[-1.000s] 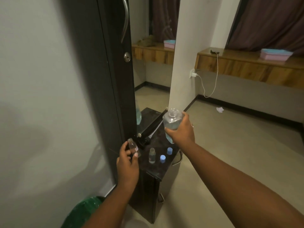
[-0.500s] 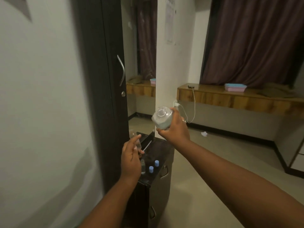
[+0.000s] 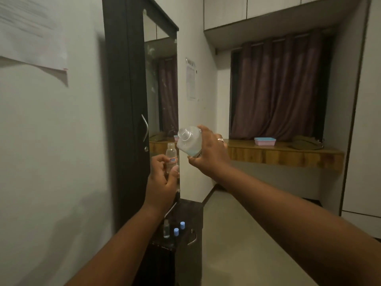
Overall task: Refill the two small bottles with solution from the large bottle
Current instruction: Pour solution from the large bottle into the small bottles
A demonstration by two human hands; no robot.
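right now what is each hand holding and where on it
The left hand pinches a small bottle by its lower body, upright. The right hand grips the large bottle around its base end, tilted with the open neck toward the small bottle.

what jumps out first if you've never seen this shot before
The two raised hands at centre draw the eye: the right hand grips the large bottle, tilted with its open mouth toward the small bottle held upright in the left hand. Below them, on the dark cabinet top, stand a second small bottle and two blue caps. Behind, a dark curtain hangs over a wooden ledge.
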